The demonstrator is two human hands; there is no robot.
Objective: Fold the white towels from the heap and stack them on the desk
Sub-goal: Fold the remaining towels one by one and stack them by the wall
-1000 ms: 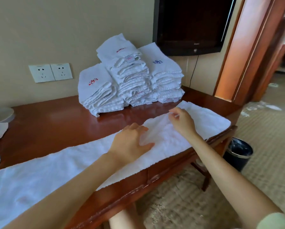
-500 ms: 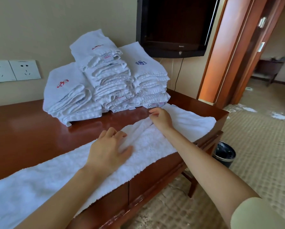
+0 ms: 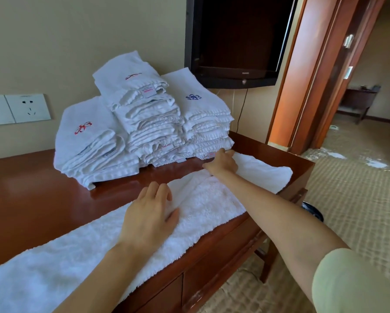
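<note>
A long white towel lies as a narrow strip along the front of the brown wooden desk. My left hand rests flat on the strip near its middle, fingers spread. My right hand lies further right at the towel's far edge, fingers stretched over the cloth, just in front of the stacks. Behind them, three stacks of folded white towels lean against the wall, some with red or blue embroidery.
A black television hangs on the wall above the desk's right end. Wall sockets sit at the left. A dark waste bin stands on the carpet beside the desk's right end. A wooden doorframe opens to the right.
My right hand has slid along the towel toward its right end and the stacks. My left hand has stayed pressed on the strip. The camera has turned right.
</note>
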